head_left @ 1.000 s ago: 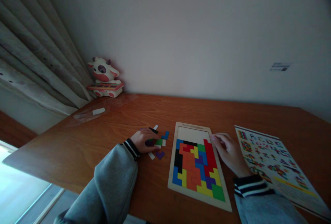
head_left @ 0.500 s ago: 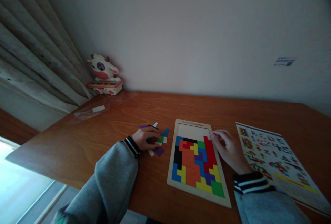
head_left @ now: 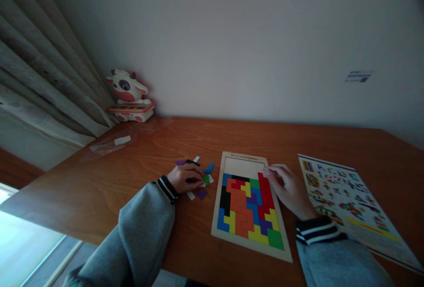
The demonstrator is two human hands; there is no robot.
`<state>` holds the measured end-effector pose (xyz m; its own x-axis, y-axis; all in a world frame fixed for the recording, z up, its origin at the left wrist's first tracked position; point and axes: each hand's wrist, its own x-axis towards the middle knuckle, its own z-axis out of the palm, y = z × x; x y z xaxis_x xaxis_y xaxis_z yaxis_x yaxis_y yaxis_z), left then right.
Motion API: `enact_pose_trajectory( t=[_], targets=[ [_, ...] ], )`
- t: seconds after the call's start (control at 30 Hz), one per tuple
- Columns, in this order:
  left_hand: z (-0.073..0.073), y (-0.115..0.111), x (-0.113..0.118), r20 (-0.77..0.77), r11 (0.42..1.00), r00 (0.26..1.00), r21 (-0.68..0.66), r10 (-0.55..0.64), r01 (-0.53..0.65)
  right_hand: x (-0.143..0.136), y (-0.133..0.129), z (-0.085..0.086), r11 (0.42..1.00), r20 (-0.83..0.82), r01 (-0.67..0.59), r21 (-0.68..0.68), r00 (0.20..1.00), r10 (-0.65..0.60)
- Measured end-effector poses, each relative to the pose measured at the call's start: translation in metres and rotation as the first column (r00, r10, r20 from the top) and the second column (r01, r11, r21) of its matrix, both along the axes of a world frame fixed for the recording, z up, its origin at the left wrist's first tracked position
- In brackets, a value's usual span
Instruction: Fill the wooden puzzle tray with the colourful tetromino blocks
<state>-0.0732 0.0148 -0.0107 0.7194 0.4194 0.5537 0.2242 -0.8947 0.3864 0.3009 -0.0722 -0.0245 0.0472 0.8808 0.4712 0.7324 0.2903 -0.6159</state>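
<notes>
Closest in, two grey sleeves (head_left: 142, 225), both cut off by the bottom edge, the right one lapping a corner of the sheet (head_left: 357, 203). Up to the left grip (head_left: 183, 178): fingers curled low over the loose pieces (head_left: 209, 169), and they mask some of them, so whether they clamp one I can't tell! Around them peek blue, green, purple, black and white. Across to the right grip (head_left: 288, 190): thumb and forefinger tips close together at the tray's right rim, but whether anything's pinched there, no telling.

And the tray (head_left: 250, 243), between the two: packed with orange, red, blue, black, yellow, green and purple, pale base showing at the far end. The lettering up there is too blurred to read.

All this on a brown wooden bench (head_left: 115, 198). Beyond: clear film with a white label (head_left: 122, 140), a cow toy (head_left: 129, 97) by the curtain (head_left: 43, 66), then the pale wall (head_left: 232, 48) with its small sticker (head_left: 358, 76), unreadable.
</notes>
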Motion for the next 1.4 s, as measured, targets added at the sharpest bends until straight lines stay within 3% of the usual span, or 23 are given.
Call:
enact_pose_trajectory(
  t=[0.27,0.37,0.73,0.97,1.1,1.23,1.4],
  targets=[
    [0.008,-0.003,0.000,-0.071,1.000,0.997,0.030,0.007,-0.005,0.000,0.000,0.000,1.000,0.003,-0.002,-0.006,1.000,0.002],
    [0.011,-0.003,0.000,-0.098,0.999,0.994,0.033,-0.039,0.043,0.000,0.000,0.000,1.000,0.008,-0.006,-0.014,1.000,0.006],
    [0.003,-0.001,0.003,-0.087,0.999,0.996,0.040,-0.014,0.018,-0.003,0.000,0.003,1.000,0.047,-0.012,0.009,0.999,0.011],
    [0.013,0.000,-0.008,-0.079,0.997,0.997,0.079,-0.008,0.014,-0.001,-0.001,0.001,1.000,0.054,-0.013,0.002,0.998,0.013],
    [0.016,0.000,-0.014,-0.108,0.999,0.994,0.034,0.001,0.003,-0.001,-0.001,0.000,1.000,0.053,-0.014,-0.015,0.998,0.015],
    [0.016,-0.002,-0.009,-0.099,1.000,0.995,-0.024,0.009,-0.012,0.000,-0.001,-0.001,0.999,0.051,-0.025,-0.021,0.998,0.026],
    [0.010,-0.004,0.004,-0.009,0.997,1.000,0.071,0.018,-0.017,0.000,0.000,0.000,0.999,0.064,-0.026,-0.029,0.998,0.027]
  ],
)
